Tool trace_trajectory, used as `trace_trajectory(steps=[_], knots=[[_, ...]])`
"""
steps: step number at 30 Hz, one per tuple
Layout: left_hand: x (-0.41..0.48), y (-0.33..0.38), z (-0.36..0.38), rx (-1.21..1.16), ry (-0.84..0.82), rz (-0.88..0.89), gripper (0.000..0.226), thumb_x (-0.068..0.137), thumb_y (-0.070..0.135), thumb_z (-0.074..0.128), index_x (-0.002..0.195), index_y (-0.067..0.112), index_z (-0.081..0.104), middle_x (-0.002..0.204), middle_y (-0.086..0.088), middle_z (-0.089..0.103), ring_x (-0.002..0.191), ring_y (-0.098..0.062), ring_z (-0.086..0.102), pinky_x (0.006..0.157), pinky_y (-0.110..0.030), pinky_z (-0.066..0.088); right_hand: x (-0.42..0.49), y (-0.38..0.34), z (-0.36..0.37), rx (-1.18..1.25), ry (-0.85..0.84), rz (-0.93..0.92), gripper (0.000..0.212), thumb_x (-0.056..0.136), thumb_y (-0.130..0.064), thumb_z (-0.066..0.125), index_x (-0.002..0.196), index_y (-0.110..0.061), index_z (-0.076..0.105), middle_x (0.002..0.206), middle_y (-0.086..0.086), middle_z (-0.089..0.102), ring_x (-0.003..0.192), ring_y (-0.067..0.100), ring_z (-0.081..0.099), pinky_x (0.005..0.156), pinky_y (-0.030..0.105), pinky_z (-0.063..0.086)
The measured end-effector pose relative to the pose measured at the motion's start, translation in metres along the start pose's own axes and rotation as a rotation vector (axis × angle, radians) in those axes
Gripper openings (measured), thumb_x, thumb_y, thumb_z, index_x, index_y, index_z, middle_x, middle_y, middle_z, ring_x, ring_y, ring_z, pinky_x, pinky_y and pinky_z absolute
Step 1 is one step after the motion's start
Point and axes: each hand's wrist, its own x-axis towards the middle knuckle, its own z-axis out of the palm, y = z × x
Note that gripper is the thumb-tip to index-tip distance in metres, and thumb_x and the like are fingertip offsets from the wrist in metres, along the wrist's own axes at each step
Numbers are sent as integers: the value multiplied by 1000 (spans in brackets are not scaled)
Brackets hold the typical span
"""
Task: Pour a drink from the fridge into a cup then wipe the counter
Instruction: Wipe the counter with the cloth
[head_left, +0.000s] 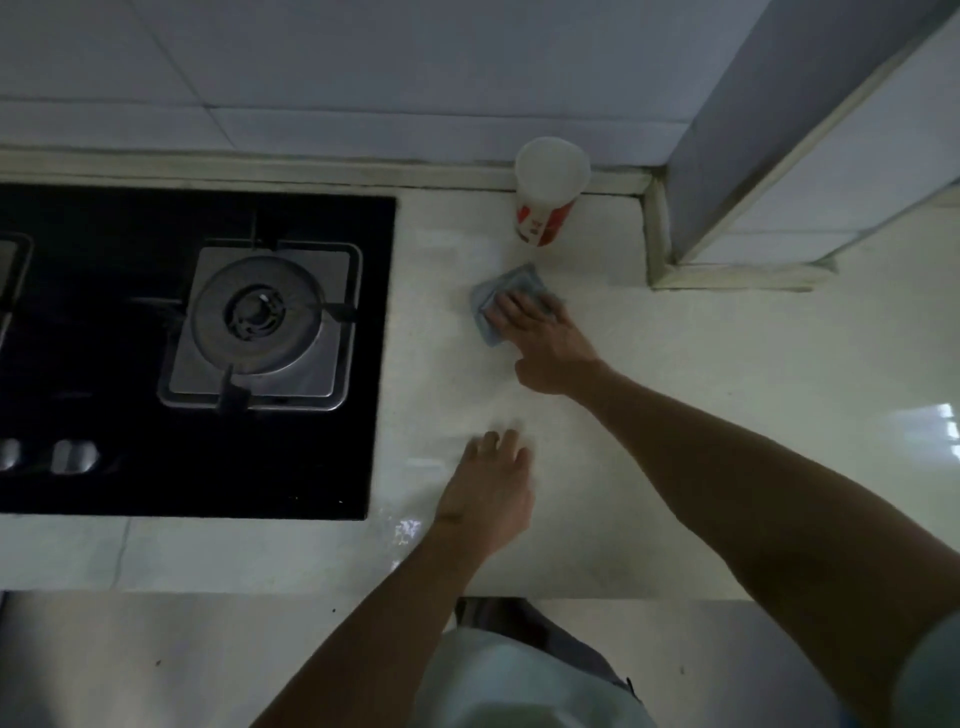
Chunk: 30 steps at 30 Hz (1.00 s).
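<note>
A white paper cup (550, 189) with a red band stands upright at the back of the pale counter (701, 374), close to the wall. Just in front of it lies a folded grey-blue cloth (498, 291). My right hand (545, 338) presses flat on the cloth, fingers spread over it. My left hand (491, 483) rests palm down on the bare counter nearer to me, fingers apart, holding nothing. What is inside the cup cannot be made out.
A black glass gas hob (197, 353) with a steel burner fills the counter's left side, knobs at its front. A tiled pillar (769, 156) juts out at the back right. The counter's front edge runs below my arms.
</note>
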Motion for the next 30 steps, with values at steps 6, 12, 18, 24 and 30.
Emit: trace_trajectory(steps=[6,12,18,24,30], knots=[[-2,51,20,74,-126,178,57,97,24,40,150,7,28,163,-11,10,148,-32,13,115,-54,20,-81,80,13,11,9,245,89,82,-24,60,156,-22,11,163,0,6,150,16,-1,121,42,-1],[-5,81,48,120,-170,234,62,97,25,40,153,7,22,165,-10,1,150,-30,6,116,-55,19,-193,151,40,106,-28,647,80,88,-22,48,156,-21,6,164,3,1,150,19,-1,121,45,7],[-22,112,62,107,-191,204,62,92,17,46,149,2,27,162,-13,8,148,-31,12,113,-60,22,-245,142,72,222,41,954,73,92,-27,42,155,-15,6,163,10,3,150,28,2,119,53,4],[-39,119,78,118,-181,132,67,97,22,45,154,3,16,164,-13,0,151,-29,3,119,-56,13,-209,68,70,306,98,806,78,89,-24,47,155,-13,7,163,13,-2,150,27,-6,117,49,-7],[-59,132,94,38,-118,18,66,95,21,45,153,5,19,164,-12,4,151,-29,7,122,-50,13,-215,-4,75,194,58,241,83,83,-15,53,156,-16,12,163,7,2,150,20,-6,119,45,-10]])
